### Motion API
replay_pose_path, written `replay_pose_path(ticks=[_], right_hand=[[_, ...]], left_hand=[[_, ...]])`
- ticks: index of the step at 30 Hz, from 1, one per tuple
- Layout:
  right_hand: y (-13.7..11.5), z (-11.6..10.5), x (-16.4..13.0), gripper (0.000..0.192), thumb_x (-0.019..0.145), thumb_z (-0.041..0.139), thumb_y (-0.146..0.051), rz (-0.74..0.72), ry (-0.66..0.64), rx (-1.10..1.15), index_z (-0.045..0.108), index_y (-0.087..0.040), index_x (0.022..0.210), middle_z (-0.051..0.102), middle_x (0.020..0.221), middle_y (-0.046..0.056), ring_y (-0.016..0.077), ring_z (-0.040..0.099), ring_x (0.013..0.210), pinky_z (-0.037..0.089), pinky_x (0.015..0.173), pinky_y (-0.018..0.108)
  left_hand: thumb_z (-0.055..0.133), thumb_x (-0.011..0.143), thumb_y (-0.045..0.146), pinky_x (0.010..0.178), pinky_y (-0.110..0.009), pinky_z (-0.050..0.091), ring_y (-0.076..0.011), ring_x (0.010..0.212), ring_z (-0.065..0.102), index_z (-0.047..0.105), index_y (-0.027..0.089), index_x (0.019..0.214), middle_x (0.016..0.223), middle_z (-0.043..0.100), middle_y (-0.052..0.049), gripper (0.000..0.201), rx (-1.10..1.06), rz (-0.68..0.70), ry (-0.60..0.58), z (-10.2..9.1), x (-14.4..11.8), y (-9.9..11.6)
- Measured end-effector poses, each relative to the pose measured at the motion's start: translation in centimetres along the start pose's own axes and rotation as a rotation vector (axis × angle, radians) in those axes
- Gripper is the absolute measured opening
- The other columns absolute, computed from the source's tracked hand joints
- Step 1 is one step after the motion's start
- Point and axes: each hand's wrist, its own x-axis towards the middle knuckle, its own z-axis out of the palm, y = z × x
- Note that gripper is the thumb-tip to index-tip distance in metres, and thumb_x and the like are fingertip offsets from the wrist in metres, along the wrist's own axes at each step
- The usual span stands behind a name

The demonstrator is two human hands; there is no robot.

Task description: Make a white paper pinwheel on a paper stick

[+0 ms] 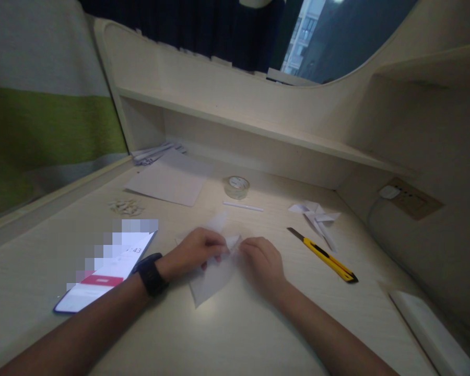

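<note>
Left hand [198,249] and right hand [260,261] both pinch a folded white paper [213,274] on the desk [235,334], fingertips meeting at its fold; yellow utility knife [326,256] lies near the right hand. Phone [105,274] just beside left wrist.

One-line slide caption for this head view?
Both hands, left hand and right hand, pinch a white paper sheet on a desk, beside a phone and yellow utility knife.
</note>
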Motion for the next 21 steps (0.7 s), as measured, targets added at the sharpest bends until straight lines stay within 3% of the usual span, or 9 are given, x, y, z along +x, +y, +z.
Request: replay_pose_path(ticks=[8, 14, 21], right_hand=[[0.03, 0.00, -0.32, 0.019, 0.085, 0.050, -0.008, 0.011, 0.103, 0.096, 0.060, -0.019, 0.095, 0.066, 0.088, 0.008, 0.0184, 0.062, 0.080, 0.053, 0.069, 0.032], [0.08, 0.11, -0.42, 0.016, 0.084, 0.051, -0.009, -0.039, 0.068, 0.019, 0.060, -0.018, 0.095, 0.067, 0.086, 0.009, 0.0194, 0.062, 0.079, 0.053, 0.067, 0.032], [-0.11, 0.24, -0.43, 0.011, 0.086, 0.051, -0.013, -0.001, 0.043, 0.009, 0.059, -0.018, 0.092, 0.067, 0.084, 0.008, 0.0186, 0.062, 0.078, 0.053, 0.067, 0.032]], left_hand=[[0.057, 0.078, 0.034, 0.040, -0.018, 0.033, -0.0081, 0.046, 0.044, 0.063, 0.014, 0.063, 0.058, 0.056, 0.001, 0.026, -0.137, -0.047, -0.072, -0.49, -0.60, 1.07], [0.056, 0.080, 0.036, 0.040, -0.019, 0.029, -0.0063, 0.040, 0.039, 0.060, 0.014, 0.058, 0.051, 0.049, 0.004, 0.032, -0.070, -0.049, -0.025, -0.17, -0.68, 0.94], [0.055, 0.082, 0.034, 0.041, -0.019, 0.030, -0.0062, 0.041, 0.042, 0.056, 0.014, 0.057, 0.052, 0.048, 0.004, 0.032, -0.010, 0.011, 0.001, 0.04, -0.76, 0.78]])
